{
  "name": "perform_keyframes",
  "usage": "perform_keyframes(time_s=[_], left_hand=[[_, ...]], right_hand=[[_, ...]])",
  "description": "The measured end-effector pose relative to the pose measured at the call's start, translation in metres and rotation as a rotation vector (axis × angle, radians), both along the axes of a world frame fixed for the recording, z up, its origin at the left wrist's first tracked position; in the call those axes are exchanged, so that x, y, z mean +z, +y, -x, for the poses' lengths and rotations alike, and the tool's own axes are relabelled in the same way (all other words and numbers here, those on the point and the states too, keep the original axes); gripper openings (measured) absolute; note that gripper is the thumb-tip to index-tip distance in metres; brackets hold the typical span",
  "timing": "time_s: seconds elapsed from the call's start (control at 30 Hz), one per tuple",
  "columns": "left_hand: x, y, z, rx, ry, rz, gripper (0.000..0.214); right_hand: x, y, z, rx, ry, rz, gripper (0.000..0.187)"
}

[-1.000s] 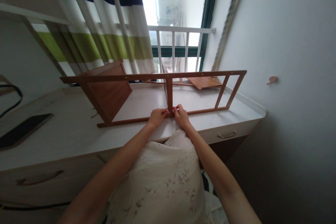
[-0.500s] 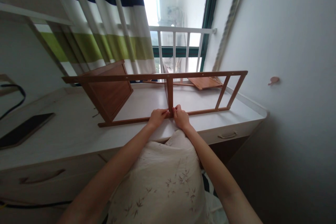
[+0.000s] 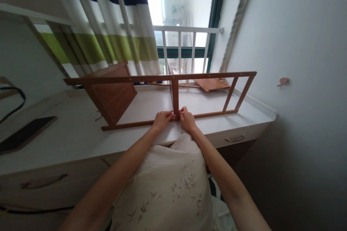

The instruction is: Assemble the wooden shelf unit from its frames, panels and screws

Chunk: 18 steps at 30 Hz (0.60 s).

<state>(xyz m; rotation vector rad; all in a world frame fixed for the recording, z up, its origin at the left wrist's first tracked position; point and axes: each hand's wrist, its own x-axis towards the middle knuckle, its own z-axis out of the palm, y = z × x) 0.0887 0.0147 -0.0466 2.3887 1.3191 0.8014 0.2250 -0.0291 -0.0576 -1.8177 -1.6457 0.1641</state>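
Observation:
A brown wooden shelf frame (image 3: 206,77) stands on its side on the white desk, with long rails, several crossbars and a wooden panel (image 3: 112,92) set in its left part. Where the middle crossbar (image 3: 175,95) meets the lower rail, both my hands come together. My left hand (image 3: 162,120) is closed in a pinch just left of that joint; whatever small thing its fingertips hold is hidden. On the joint's other side, my right hand (image 3: 186,119) is closed with thumb and fingers against the foot of the crossbar.
Behind the frame another wooden panel (image 3: 211,85) lies on the white desktop (image 3: 78,115). A dark flat tablet-like object (image 3: 27,133) rests at the left. The desk has drawers with handles (image 3: 235,138). A curtain (image 3: 108,36) and a white window railing (image 3: 187,29) are behind; a wall stands at right.
The fingertips of my left hand have shifted slightly at the joint. My right hand stays in place, and the frame has hardly moved.

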Motion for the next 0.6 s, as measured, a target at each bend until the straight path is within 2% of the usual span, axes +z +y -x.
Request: perform_keyframes(time_s=[0.2, 0.6], left_hand=[[-0.0003, -0.0009, 0.0004, -0.044, 0.013, -0.010, 0.026], [-0.0010, 0.0010, 0.0034, -0.047, 0.087, -0.069, 0.031]], right_hand=[[-0.0015, 0.0013, -0.0007, -0.001, -0.018, -0.011, 0.028], [0.0037, -0.0025, 0.0016, -0.012, -0.037, -0.001, 0.030]])
